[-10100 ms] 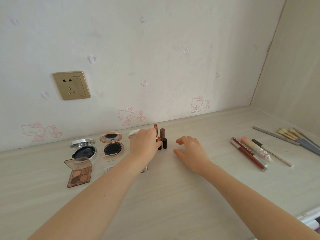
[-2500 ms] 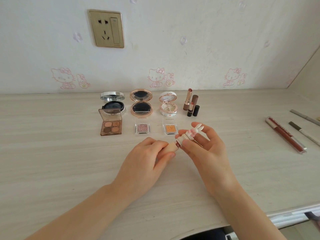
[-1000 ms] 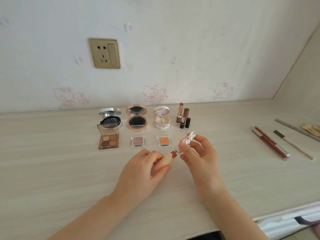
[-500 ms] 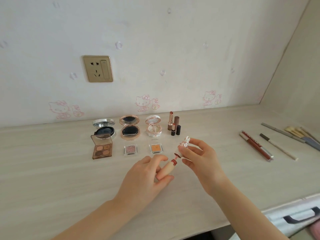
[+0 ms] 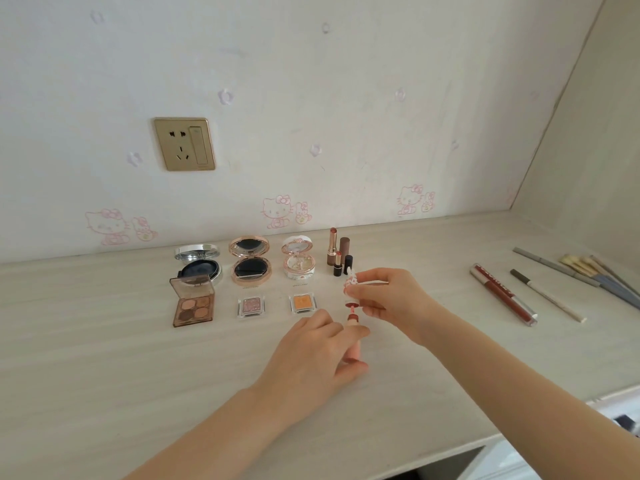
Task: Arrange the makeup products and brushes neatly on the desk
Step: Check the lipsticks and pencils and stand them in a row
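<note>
The step in hand looks like the lip tube: it is being handled with its cap off, probably so it can join the row of opened products. The left hand (image 5: 311, 355) grips the tube (image 5: 354, 344), fingers and thumb curled round its peach body. The right hand (image 5: 388, 296) pinches the cap (image 5: 349, 284) between thumb and fingertips.

The tube is at mid-desk, in front of the lipsticks (image 5: 337, 252) and just right of the orange pan (image 5: 303, 303). Its long axis stands close to upright, leaning a little, with the red neck pointing up and toward the wall. Fingers hide its base, so whether it rests on the desk (image 5: 138, 375) cannot be told. The cap sits in line above it, ears up, with the wand (image 5: 352, 308) pointing down at the neck. Whether the wand tip is clear of the neck is too fine to tell.

The next move likely calls for standing the tube by the lipsticks and laying the cap beside it. The narrow tube could tip, so it should be set down square and let go slowly. The wet wand should be kept off the desk.

The long gloss (image 5: 502, 292), pencils (image 5: 547, 295) and brushes (image 5: 595, 275) lie well apart at the right, apparently not yet placed.
</note>
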Demonstrator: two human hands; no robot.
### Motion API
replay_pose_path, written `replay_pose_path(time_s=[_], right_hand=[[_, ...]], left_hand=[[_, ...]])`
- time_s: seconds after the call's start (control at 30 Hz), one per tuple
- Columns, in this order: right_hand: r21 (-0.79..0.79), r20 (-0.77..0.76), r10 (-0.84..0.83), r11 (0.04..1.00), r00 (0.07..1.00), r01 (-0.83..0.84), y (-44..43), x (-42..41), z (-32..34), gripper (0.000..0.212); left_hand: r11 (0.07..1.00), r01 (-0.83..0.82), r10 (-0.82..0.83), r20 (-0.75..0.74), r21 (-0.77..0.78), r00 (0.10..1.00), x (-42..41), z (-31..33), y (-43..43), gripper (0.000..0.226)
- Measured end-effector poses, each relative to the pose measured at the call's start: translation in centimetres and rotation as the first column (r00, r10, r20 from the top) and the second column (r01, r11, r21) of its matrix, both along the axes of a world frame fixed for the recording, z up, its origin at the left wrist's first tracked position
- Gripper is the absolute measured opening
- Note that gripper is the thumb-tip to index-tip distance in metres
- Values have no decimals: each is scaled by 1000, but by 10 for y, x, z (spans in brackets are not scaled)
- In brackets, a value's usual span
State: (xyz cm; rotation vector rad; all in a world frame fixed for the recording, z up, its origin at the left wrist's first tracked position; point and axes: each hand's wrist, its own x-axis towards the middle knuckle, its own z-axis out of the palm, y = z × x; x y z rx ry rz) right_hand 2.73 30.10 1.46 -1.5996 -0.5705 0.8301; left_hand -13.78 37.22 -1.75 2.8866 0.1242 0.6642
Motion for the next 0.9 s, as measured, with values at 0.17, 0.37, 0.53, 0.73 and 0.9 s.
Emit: replay_pose_path(time_s=[0.17,0.37,0.53,0.73,0.9], right_hand=[[-85,92,41,996,995,-34,16,5,-1,27],[-213,288,91,977,953,-29,33,6,-5,21],[-279,364,93,960,927,14,43,9,-8,14],[-295,419,88,955,904,44,48,12,-13,10],[-310,479,121,950,869,39,47,13,-14,11]], left_hand=[[999,-34,35,-57,27,998,8,-4,0,32],[997,-66,68,-77,29,995,15,-7,6,34],[995,-101,102,-77,8,992,20,-8,8,36],[995,-96,94,-55,-38,994,23,-11,6,35],[996,-80,79,-23,-47,997,21,-12,5,34]])
